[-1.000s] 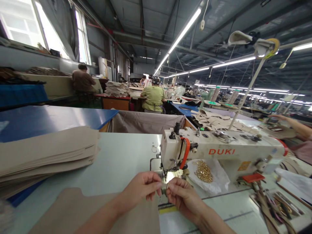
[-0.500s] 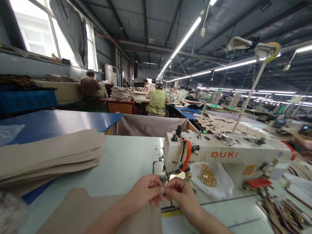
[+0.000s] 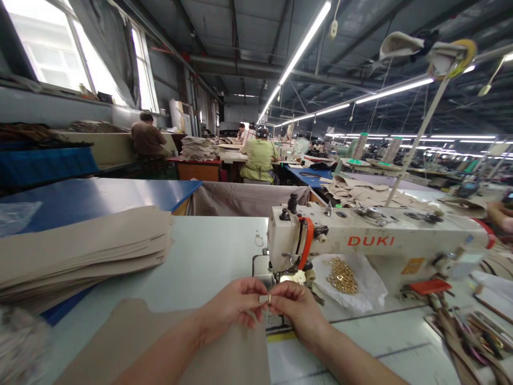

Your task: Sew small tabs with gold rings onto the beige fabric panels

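My left hand [image 3: 236, 305] is closed, its thumb and fingers pinching a small pale strip [image 3: 263, 299]. A small gold metal piece [image 3: 270, 300] sits between the fingertips of my right hand [image 3: 294, 306], which meet those of the left. Both hands are just in front of the needle area of a white sewing machine [image 3: 328, 235]. Beneath my left forearm a beige fabric panel [image 3: 132, 342] lies flat on the pale table. Gold metal pieces [image 3: 341, 275] are heaped on a white plastic bag [image 3: 366, 297] under the machine arm.
Stacked beige panels [image 3: 88, 246] lie at the left, beside a blue table [image 3: 104, 192]. A tray of tools and straps [image 3: 473, 337] is at the right. A thread stand pole [image 3: 417, 139] rises behind the machine. People sit working farther back.
The fingertips have risen slightly and the gold piece and pale strip between them now show more clearly. The view has shifted a little.
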Demonstrator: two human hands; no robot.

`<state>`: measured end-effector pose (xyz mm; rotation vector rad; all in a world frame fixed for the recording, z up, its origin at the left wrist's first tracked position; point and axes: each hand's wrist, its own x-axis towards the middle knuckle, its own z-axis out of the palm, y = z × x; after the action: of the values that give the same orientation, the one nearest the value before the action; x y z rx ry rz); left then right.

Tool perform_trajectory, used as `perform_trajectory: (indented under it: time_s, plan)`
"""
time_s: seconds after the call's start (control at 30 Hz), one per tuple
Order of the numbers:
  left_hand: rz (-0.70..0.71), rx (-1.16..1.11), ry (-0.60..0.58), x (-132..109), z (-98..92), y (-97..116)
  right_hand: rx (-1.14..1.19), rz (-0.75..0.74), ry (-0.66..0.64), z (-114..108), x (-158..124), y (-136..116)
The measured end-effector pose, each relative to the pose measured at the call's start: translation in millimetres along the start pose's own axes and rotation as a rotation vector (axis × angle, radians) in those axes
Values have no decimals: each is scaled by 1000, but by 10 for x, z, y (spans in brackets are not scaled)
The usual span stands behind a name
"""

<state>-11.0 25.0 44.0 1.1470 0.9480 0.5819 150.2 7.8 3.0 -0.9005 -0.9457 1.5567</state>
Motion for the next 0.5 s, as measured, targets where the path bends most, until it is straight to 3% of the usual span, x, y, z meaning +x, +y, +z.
perform_trajectory:
  time_s: [0.2, 0.37, 0.5]
  plan:
    - [96, 145, 24, 37, 25, -37, -75, -20, -69, -19, -17, -3]
    - [331, 272, 167, 143, 40, -161, -240, -278, -56, 9, -89, 1]
    - [407, 327, 240, 160, 71, -183, -467, -449, -2, -5, -120, 7]
